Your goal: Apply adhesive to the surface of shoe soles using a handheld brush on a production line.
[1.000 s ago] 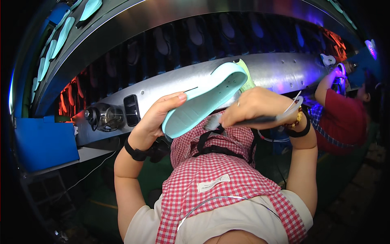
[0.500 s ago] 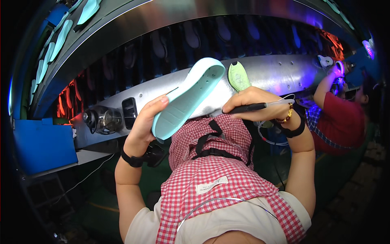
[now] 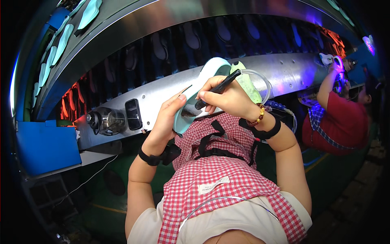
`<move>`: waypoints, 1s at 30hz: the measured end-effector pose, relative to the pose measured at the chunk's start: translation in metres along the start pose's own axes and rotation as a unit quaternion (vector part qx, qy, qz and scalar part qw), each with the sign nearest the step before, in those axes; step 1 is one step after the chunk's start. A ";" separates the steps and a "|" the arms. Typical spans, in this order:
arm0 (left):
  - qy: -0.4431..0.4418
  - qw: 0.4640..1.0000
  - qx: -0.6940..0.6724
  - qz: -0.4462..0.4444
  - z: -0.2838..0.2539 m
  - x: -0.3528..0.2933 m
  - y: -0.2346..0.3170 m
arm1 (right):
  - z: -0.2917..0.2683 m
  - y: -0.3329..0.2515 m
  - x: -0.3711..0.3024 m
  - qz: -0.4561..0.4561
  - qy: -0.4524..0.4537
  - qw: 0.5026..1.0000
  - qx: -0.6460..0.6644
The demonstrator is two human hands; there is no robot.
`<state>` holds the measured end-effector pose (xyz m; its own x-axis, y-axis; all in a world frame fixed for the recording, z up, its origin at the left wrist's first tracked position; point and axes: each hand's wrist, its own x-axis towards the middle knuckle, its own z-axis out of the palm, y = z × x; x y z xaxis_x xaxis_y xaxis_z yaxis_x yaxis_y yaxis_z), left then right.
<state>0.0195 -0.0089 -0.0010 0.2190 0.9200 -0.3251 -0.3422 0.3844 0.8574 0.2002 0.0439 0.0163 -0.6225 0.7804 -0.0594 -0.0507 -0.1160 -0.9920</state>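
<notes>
My left hand [image 3: 167, 116] grips a light blue shoe sole [image 3: 216, 66] by its near end and side, tilted above the metal bench. A thin pointed stick [image 3: 185, 90] sticks out by the fingers of this hand. Closed around a black tube-fed brush [image 3: 221, 89], my right hand [image 3: 233, 99] is over the sole's inner side. The brush's dark lower end points down into the sole; whether it touches cannot be made out. A clear tube [image 3: 264, 79] loops from its upper end. Behind my right hand lies a pale green sole [image 3: 247, 81], partly covered.
On the metal bench [image 3: 280, 73], a black compartment tray [image 3: 133, 114] stands beside a clear jar with a black top [image 3: 107, 120]. Further soles [image 3: 63, 38] lie on the upper belt. At the right, a co-worker in a red shirt [image 3: 343, 122] works under purple light.
My right hand has moved left with the brush, from beside the light blue sole to over its inside. The brush handle now stands steeper. My left hand and the sole have shifted slightly right.
</notes>
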 end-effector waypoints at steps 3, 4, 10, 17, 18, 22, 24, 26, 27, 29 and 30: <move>0.003 1.000 0.001 0.013 0.001 0.001 0.003 | 0.003 0.002 0.002 -0.011 0.020 1.000 0.006; 0.003 1.000 0.002 0.013 0.001 0.002 0.002 | 0.004 0.003 0.003 -0.013 0.028 1.000 -0.003; 0.020 0.999 0.018 0.035 -0.001 0.009 -0.006 | 0.006 0.002 0.006 -0.022 0.050 0.998 -0.023; 0.025 0.999 0.018 0.030 0.000 0.009 -0.006 | -0.001 -0.001 0.006 -0.052 0.089 0.992 -0.079; 0.032 0.998 0.026 0.036 0.001 0.008 -0.005 | -0.011 0.006 0.010 -0.086 0.133 0.983 -0.095; 0.034 0.999 0.014 0.031 -0.003 0.003 -0.003 | -0.032 0.002 0.006 -0.060 0.161 0.983 -0.066; 0.022 0.994 -0.110 -0.012 -0.016 0.006 -0.007 | -0.025 -0.001 -0.001 -0.078 0.159 0.980 -0.089; -0.001 0.985 -0.175 -0.015 -0.022 0.005 -0.007 | -0.021 -0.001 -0.010 -0.191 0.129 0.956 -0.183; -0.024 0.970 -0.239 -0.020 -0.023 0.004 -0.006 | -0.020 -0.004 -0.016 -0.249 0.104 0.935 -0.231; -0.049 0.962 -0.266 -0.017 -0.022 0.003 -0.004 | -0.014 -0.008 -0.029 -0.310 0.050 0.902 -0.295; -0.073 0.953 -0.294 -0.014 -0.022 0.003 -0.004 | -0.009 -0.007 -0.034 -0.328 0.011 0.885 -0.331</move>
<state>0.0015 -0.0064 -0.0140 0.3463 0.9045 -0.2488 -0.7771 0.4251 0.4641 0.2292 0.0235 0.0241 -0.6128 0.5591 0.5585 0.0770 0.7456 -0.6620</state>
